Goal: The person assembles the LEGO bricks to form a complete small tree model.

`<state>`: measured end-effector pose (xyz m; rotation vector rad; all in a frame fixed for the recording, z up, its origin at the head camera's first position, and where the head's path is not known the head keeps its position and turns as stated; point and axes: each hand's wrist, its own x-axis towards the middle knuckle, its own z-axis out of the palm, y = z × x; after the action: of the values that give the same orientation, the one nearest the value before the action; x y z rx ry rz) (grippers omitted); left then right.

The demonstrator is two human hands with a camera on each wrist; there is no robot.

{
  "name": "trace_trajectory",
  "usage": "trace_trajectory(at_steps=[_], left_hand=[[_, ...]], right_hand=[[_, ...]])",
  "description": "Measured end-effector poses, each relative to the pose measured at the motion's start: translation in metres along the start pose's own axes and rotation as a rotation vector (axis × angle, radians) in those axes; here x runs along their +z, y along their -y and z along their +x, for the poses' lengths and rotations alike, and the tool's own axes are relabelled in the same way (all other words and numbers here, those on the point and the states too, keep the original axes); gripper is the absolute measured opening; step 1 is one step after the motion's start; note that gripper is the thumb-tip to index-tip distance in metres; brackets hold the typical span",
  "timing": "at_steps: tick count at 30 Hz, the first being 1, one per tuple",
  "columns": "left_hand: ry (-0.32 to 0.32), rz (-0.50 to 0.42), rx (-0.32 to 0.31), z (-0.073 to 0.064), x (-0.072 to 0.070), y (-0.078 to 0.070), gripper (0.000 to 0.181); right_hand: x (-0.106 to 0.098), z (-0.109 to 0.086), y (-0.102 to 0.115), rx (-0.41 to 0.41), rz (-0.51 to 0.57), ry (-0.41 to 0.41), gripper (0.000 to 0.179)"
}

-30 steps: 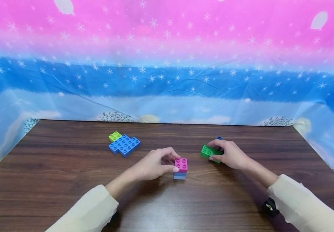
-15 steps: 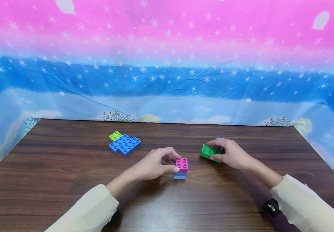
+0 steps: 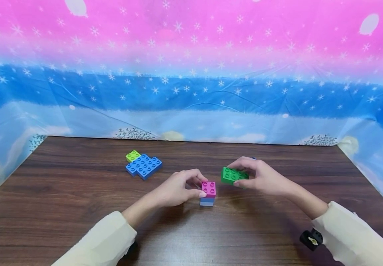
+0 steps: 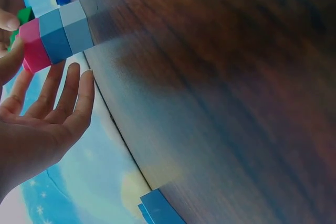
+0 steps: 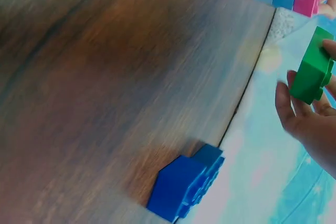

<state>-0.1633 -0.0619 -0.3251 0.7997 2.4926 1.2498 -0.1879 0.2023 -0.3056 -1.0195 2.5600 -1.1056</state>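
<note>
In the head view my left hand (image 3: pixel 177 189) pinches the pink brick (image 3: pixel 209 187) between thumb and fingers. That brick tops a small upright stack on the table, over a medium blue brick (image 4: pixel 55 35) and a pale grey-blue brick (image 4: pixel 77 26). To the right, my right hand (image 3: pixel 265 177) grips a longer green toy brick (image 3: pixel 233 175), studs up. The right wrist view shows the green brick (image 5: pixel 314 66) raised off the table. A gap separates it from the pink-topped stack.
Several joined blue bricks (image 3: pixel 144 166) with a lime brick (image 3: pixel 133 156) lie at the back left of the brown table (image 3: pixel 78 221). Dark blue bricks (image 5: pixel 184 184) stand behind my right hand, mostly hidden in the head view. A patterned cloth (image 3: pixel 191 92) closes the back.
My right hand has lifted the green brick and carried it left, toward the stack. The left hand stays at the pink brick, and the stack keeps its place.
</note>
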Motion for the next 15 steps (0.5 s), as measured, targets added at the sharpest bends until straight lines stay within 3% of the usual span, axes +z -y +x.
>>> trace_trajectory(at_steps=[7,15], left_hand=[[0.0,0.007,0.012,0.0,0.0,0.001,0.02],[0.005,0.004,0.029,0.0,0.0,0.002,0.019]], right_hand=[[0.009,0.0,0.01,-0.033,0.102,0.067,0.033],[0.016,0.002,0.018,-0.043,0.088,0.09,0.034]])
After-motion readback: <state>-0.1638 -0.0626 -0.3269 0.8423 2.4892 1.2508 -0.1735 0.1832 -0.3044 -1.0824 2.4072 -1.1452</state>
